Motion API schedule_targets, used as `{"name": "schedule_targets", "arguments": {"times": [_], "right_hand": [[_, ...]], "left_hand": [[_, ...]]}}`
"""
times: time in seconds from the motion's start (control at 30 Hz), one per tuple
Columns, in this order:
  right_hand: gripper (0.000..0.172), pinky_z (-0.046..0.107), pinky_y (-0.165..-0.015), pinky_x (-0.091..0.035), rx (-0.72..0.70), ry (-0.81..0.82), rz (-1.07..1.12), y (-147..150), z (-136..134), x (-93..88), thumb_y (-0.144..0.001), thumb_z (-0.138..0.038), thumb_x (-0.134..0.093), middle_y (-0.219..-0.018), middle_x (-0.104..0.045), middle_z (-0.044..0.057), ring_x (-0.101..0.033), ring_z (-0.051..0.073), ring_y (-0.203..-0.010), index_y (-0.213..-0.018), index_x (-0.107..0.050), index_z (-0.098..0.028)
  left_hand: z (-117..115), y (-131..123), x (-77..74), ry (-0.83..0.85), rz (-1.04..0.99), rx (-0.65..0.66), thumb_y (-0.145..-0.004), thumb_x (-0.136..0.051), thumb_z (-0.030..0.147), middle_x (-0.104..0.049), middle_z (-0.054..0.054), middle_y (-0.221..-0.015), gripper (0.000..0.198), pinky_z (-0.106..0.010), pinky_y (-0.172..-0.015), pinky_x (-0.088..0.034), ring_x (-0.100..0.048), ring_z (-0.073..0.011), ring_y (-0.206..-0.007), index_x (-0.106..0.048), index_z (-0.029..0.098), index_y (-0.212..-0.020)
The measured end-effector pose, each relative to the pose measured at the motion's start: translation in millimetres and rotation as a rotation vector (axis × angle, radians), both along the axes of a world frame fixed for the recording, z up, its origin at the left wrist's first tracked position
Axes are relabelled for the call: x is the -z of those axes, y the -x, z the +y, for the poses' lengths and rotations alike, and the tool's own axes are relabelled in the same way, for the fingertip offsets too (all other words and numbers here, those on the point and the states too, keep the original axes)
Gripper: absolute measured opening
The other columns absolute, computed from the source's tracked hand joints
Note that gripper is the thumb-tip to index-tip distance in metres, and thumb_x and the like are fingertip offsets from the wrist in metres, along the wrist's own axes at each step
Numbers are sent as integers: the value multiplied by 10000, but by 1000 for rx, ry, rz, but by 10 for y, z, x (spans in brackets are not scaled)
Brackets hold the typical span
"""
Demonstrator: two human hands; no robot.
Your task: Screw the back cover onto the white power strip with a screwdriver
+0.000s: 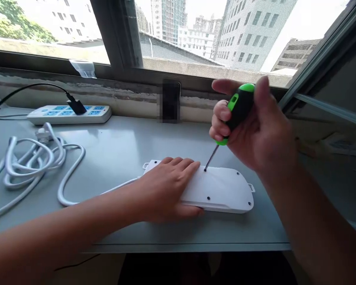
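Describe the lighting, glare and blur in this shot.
Head view: daylight through the window blows out the sky; the grey tabletop shows a soft sheen; the white face-down power strip under the left hand casts a soft front shadow; the right hand and green-and-black screwdriver are sharp; a dark rectangle on the sill is pixelated.

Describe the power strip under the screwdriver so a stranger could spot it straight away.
On the grey table below the window, look near the front edge. The power strip lies face down, plain white back with screw holes, under the left hand; the other strip by the wall shows blue sockets.
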State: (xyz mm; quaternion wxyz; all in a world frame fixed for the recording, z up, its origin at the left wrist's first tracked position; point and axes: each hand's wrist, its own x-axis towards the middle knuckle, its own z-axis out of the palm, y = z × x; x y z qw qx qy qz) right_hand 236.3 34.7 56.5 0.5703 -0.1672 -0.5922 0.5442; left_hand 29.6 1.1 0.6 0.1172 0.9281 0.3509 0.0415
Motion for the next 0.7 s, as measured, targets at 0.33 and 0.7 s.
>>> {"name": "schedule_targets", "arguments": {"times": [0.33,0.7], "right_hand": [[404,288,-569,-454,-8,-17,-8,-31,13,24,-1028,-598,-586,-809,-545,6,-457,105,-609,-1133,-687,-220],[413,275,-520,-388,25,7,17,-18,-12,9,-958,-629,-686,-729,-475,-31,-397,95,-556,-1052,-629,-230]], "left_hand": [[192,180,-211,106,117,40,-842,-763,681,-610,-144,-1448,832,-439,-1066,-468,-587,-363,-1273,-541,185,-1472],[168,147,-177,93,109,35,-835,-766,665,-619,-146,-1409,833,-449,-1051,-483,-594,-362,-1229,-548,171,-1470]]}}
